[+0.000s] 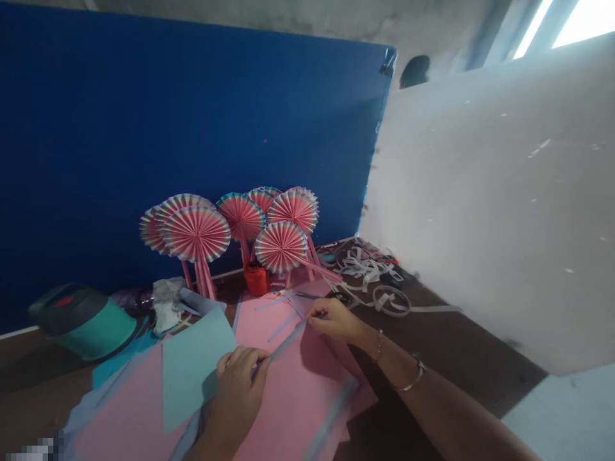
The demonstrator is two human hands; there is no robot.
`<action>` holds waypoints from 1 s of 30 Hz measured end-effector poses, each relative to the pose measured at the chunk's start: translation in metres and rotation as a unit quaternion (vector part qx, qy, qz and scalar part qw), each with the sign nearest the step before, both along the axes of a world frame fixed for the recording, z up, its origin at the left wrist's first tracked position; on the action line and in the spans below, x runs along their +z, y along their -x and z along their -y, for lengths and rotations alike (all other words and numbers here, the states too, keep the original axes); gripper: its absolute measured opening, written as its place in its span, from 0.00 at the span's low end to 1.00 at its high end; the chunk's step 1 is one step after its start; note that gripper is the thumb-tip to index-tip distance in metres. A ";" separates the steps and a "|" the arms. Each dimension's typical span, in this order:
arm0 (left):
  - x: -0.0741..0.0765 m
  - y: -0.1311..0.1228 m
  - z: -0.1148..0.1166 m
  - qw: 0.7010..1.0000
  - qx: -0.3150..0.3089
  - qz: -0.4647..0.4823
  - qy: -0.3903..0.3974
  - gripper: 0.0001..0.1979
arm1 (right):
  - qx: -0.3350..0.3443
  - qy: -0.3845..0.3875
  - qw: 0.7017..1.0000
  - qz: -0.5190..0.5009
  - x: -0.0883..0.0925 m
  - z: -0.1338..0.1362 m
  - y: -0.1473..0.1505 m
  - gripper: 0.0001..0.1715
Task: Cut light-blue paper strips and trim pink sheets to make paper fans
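Note:
A narrow grey-lilac strip point(288, 339) runs between my two hands, over a large pink paper sheet point(293, 397). My left hand point(243, 381) is closed at the strip's near end, thumb and forefinger together. Higher up and to the right, my right hand point(339, 320) pinches the far end. A second grey band point(331, 416) lies along the pink sheet's right side. Beside my left hand is a pale green paper sheet point(192, 365). Thin strip scraps and what looks like a pair of scissors point(307, 295) lie just beyond my right hand.
Several round pleated pink paper fans point(196, 234) on sticks stand along a blue board point(192, 115). A red container point(256, 280) stands before them. Left is a green and black tub-shaped object point(86, 323). Curled white strips point(368, 266) lie by the white panel point(490, 211) on the right.

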State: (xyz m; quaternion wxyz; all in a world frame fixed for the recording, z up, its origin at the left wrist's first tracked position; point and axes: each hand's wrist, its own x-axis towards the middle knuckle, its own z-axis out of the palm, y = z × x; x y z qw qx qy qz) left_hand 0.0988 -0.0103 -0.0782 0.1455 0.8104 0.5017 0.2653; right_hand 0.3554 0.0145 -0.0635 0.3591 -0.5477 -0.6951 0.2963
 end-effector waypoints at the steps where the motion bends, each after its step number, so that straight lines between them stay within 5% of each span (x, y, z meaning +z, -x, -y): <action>1: 0.000 0.000 0.000 1.000 0.003 0.005 0.004 0.08 | -0.017 0.025 0.999 -0.027 -0.001 -0.001 0.001 0.08; 4: -0.001 -0.001 0.000 1.000 0.008 0.018 0.016 0.09 | -0.046 0.069 0.992 -0.093 -0.006 -0.002 0.004 0.08; 11: -0.005 0.002 -0.006 0.997 0.040 0.045 0.055 0.09 | -0.089 0.022 0.986 -0.136 -0.016 -0.011 0.004 0.16; 15: 0.001 0.004 -0.009 0.995 0.051 0.046 0.072 0.09 | -0.199 -0.045 0.978 0.043 -0.006 -0.012 -0.015 0.19; 18: 0.008 0.002 -0.008 0.996 0.027 0.051 0.065 0.10 | -0.270 -0.123 0.929 0.221 0.006 -0.005 -0.023 0.11; 21: 0.017 -0.002 -0.004 0.998 -0.001 0.043 0.053 0.10 | -0.292 -0.194 0.892 0.286 0.017 0.000 -0.019 0.10; 23: 0.022 -0.005 0.000 0.998 -0.018 0.032 0.042 0.09 | -0.245 -0.198 0.917 0.243 0.023 0.001 -0.012 0.10; 26: 0.029 -0.009 0.004 0.999 -0.029 0.019 0.026 0.10 | -0.048 -0.135 0.984 0.101 0.028 0.001 0.005 0.16; 30: 0.036 -0.010 0.001 0.999 -0.043 -0.012 0.013 0.10 | 0.126 -0.056 0.984 0.114 0.032 0.002 0.023 0.11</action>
